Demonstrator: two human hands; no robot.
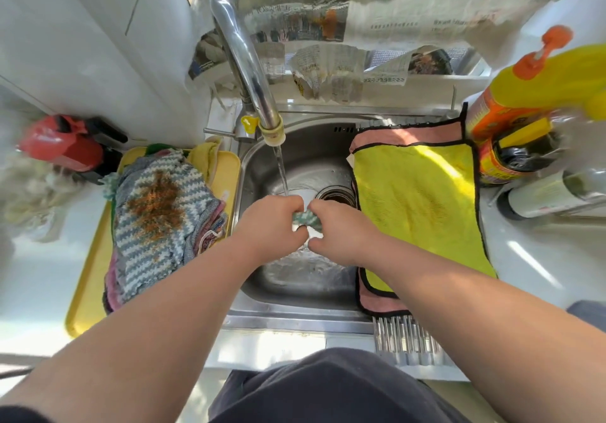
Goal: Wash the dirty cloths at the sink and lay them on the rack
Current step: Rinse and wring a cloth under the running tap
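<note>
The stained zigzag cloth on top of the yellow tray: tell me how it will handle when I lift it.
The stained zigzag cloth will probably be floppy: it drapes in folds over the pile on the yellow tray, so it should sag from any grip. It looks dry, so likely light until wetted. Its ribbed knit should not be slippery, though it may drag a cloth beneath it along.

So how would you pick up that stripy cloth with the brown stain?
Probably pinch the stripy cloth at its right edge, coming from above on the sink side. It lies on top of the pile in the yellow tray, and that edge overhangs, free to lift.
</note>
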